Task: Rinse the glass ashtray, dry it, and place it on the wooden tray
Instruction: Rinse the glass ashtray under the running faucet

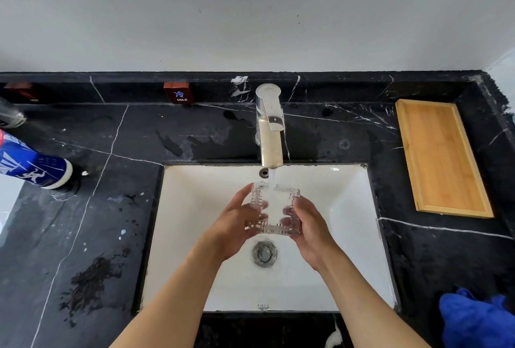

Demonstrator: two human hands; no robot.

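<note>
A square cut-glass ashtray [274,208] is held over the white sink [348,208], under a thin stream of water running from the chrome faucet [269,127]. My left hand [237,225] grips its left side and my right hand [309,225] grips its right side. The water lands on the ashtray's far edge. The wooden tray [440,158] lies on the black counter to the right of the sink, with nothing on it.
A blue cloth [476,317] lies at the counter's near right corner. A blue and white bottle [30,163] lies at the left edge. Dark wet debris [89,283] is spread on the counter left of the sink. A COLD label [179,92] sits on the backsplash.
</note>
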